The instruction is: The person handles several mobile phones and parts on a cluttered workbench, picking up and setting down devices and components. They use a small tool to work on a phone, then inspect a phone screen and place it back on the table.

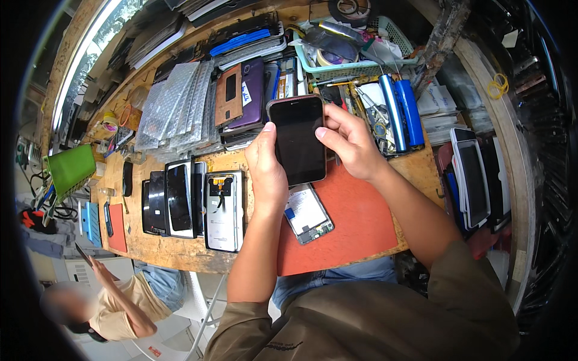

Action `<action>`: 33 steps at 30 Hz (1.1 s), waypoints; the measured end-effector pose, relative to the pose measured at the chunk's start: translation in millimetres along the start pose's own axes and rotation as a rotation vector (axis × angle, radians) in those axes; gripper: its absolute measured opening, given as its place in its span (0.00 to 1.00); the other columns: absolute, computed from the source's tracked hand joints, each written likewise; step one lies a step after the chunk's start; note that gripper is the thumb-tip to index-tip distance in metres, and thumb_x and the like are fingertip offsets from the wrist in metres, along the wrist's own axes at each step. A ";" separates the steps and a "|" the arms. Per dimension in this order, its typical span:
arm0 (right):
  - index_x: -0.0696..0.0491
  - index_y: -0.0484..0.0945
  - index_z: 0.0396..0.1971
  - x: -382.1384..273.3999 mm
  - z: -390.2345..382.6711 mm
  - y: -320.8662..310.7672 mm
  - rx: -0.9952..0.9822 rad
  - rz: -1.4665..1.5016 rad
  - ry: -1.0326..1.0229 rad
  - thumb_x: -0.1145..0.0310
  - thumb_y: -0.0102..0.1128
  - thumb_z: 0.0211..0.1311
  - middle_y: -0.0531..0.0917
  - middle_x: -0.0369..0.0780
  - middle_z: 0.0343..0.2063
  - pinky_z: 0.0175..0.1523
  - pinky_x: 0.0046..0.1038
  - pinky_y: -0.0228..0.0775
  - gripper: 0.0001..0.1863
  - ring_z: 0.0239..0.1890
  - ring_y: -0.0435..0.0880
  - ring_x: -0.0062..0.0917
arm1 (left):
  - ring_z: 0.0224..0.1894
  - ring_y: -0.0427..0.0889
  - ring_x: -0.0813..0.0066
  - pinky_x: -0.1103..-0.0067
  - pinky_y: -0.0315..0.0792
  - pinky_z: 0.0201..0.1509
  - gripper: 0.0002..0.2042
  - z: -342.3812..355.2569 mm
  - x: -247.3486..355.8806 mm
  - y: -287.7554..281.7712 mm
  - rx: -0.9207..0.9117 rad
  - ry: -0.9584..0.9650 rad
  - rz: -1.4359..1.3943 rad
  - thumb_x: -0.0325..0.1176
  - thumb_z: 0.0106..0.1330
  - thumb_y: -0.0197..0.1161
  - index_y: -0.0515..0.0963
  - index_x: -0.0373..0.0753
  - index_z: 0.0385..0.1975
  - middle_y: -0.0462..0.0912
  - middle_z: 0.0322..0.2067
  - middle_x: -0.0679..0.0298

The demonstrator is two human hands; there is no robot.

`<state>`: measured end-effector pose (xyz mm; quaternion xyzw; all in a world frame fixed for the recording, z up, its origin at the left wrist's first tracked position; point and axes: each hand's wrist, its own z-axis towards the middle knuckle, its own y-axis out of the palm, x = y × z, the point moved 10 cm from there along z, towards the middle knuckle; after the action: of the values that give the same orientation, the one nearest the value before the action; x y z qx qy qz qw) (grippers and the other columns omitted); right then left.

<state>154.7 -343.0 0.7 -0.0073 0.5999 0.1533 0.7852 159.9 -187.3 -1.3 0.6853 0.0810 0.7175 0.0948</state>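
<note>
A: What is seen first, at the largest scale?

B: A worn wooden workbench is seen from above, its far side crowded with stacked parts. Its near edge is partly covered by a red mat. To the left of the mat, a row of devices and panels is laid out.

A: And the main object?

B: A black phone is held up over the mat's far left part, screen toward the wearer. The glass is dark, crossed by faint reflections, and framed by a thin brownish rim. Below it, an opened device, pale inside with a blue patch, is laid on the mat; its far end is hidden by the phone.

A: How is the phone held?

B: It is grasped by both bare hands, one at each long edge. In the left hand, the front edge is pressed by an upright thumb; the other fingers are hidden behind. In the right hand, the fingers are half curled: the upper side is touched by the index finger, the front edge by the thumb tip.
</note>
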 end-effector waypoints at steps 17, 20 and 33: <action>0.58 0.53 0.74 13.1 -5.3 18.4 -0.105 -0.124 0.031 0.81 0.63 0.60 0.77 0.44 0.58 0.66 0.33 0.70 0.43 0.59 0.79 0.26 | 0.40 0.81 0.79 0.80 0.74 0.48 0.20 3.1 1.0 -2.9 0.051 0.025 -0.052 0.41 0.82 0.50 0.82 0.29 0.43 0.86 0.40 0.62; 0.58 0.53 0.74 11.9 -5.4 19.1 -0.105 -0.127 -0.002 0.81 0.64 0.59 0.76 0.45 0.59 0.64 0.33 0.71 0.43 0.59 0.79 0.27 | 0.40 0.81 0.79 0.79 0.74 0.49 0.20 3.3 1.1 -4.1 0.067 0.022 -0.044 0.41 0.82 0.50 0.83 0.28 0.43 0.86 0.41 0.61; 0.61 0.57 0.73 5.8 -6.8 16.6 -0.115 -0.099 0.038 0.79 0.57 0.65 0.81 0.43 0.54 0.61 0.29 0.73 0.36 0.56 0.80 0.22 | 0.46 0.84 0.74 0.76 0.75 0.56 0.20 4.3 -0.8 -3.7 0.026 0.005 -0.069 0.42 0.80 0.49 0.81 0.29 0.48 0.87 0.45 0.58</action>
<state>145.5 -327.1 -3.8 -0.0850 0.6036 0.1484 0.7787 164.3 -184.0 -2.8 0.6816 0.1139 0.7144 0.1104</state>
